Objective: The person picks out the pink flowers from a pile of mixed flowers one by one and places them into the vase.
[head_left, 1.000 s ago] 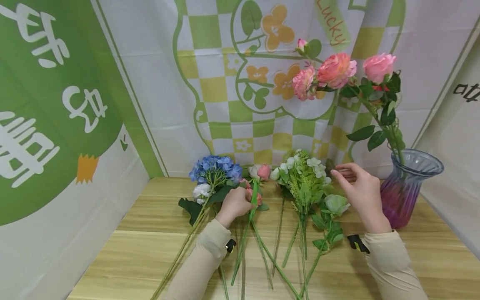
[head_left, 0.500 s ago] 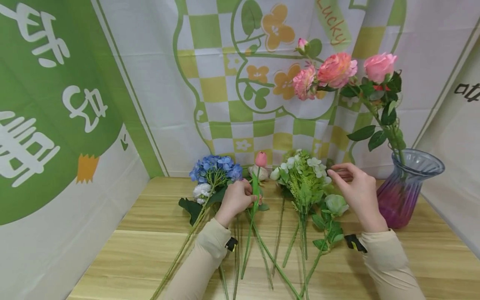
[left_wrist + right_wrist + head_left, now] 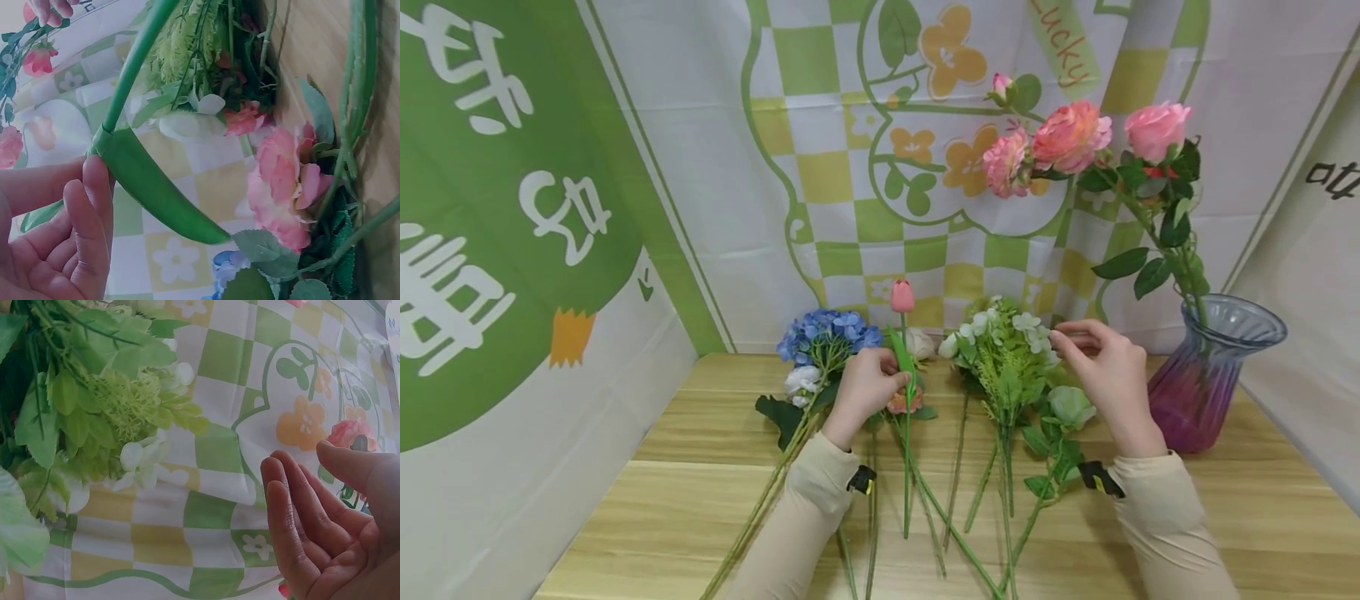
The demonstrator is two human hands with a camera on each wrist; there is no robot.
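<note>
A pink tulip (image 3: 902, 296) stands nearly upright in the head view, its stem pinched between thumb and fingers of my left hand (image 3: 867, 387). In the left wrist view the left hand (image 3: 69, 219) grips it where a broad green leaf (image 3: 162, 187) joins the stem. My right hand (image 3: 1108, 375) is raised with relaxed fingers, right of the white-flowered green bunch (image 3: 1003, 358). The right wrist view has that hand (image 3: 325, 525) holding nothing, apart from the foliage (image 3: 94, 394). Below the tulip lies a ruffled pink flower (image 3: 281, 187).
A blue-to-purple glass vase (image 3: 1210, 383) at the right holds tall pink roses (image 3: 1071, 137) leaning left. Blue hydrangea (image 3: 827, 337) and a white flower (image 3: 802, 383) lie at the left. A pale green rose (image 3: 1070, 407) lies before the right hand on the wooden table (image 3: 647, 500).
My left hand has lifted the tulip off the other flowers and brought it more upright, its bloom rising and shifting slightly left. The right hand has drifted slightly left.
</note>
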